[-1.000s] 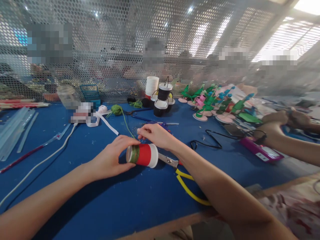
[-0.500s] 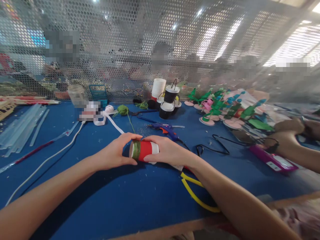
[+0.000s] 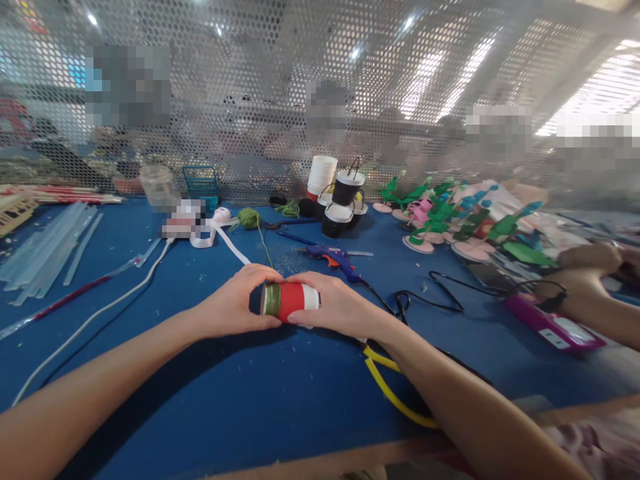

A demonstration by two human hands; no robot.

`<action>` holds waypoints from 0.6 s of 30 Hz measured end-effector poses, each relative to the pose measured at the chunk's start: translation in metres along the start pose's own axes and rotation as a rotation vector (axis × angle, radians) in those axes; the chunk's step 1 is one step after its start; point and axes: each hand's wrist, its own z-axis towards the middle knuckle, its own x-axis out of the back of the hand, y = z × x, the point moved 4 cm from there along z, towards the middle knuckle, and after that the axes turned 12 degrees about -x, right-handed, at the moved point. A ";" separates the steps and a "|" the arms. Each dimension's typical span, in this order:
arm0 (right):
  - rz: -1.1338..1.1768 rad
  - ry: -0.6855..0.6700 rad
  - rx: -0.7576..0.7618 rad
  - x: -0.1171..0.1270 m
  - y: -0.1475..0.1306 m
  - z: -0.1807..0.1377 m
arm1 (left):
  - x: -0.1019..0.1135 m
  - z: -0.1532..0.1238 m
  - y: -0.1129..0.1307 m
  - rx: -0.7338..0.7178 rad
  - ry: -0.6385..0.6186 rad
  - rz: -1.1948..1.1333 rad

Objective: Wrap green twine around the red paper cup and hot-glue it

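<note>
A red paper cup (image 3: 293, 299) lies on its side just above the blue table (image 3: 210, 393), with green yarn wound round its base end. My left hand (image 3: 235, 303) grips that base end, fingers curled around it. My right hand (image 3: 335, 305) wraps the rim end from the other side. A green yarn strand (image 3: 264, 247) runs from the cup back to a small yarn ball (image 3: 249, 217). Yellow-handled scissors (image 3: 390, 387) lie under my right forearm.
A blue glue gun (image 3: 333, 256) and black cable (image 3: 440, 293) lie behind my hands. Black and white cups (image 3: 336, 197) stand at the back, foam flower pieces (image 3: 450, 220) at the right. Glue sticks (image 3: 45, 250) lie left. Another person's hands (image 3: 585, 267) work by a pink phone (image 3: 550, 323).
My right hand came down from pinching the yarn above the cup and now clasps the cup's rim end. The cup is lifted slightly; the scissors are mostly covered by my arm.
</note>
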 end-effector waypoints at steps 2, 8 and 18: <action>0.003 0.007 0.005 0.000 0.000 0.000 | 0.000 0.000 0.000 0.018 -0.015 0.013; -0.050 0.049 0.050 0.000 0.000 -0.002 | 0.001 0.000 0.001 0.051 -0.019 0.017; -0.184 0.311 0.427 0.001 -0.009 -0.010 | 0.010 -0.001 0.000 -0.013 0.038 0.016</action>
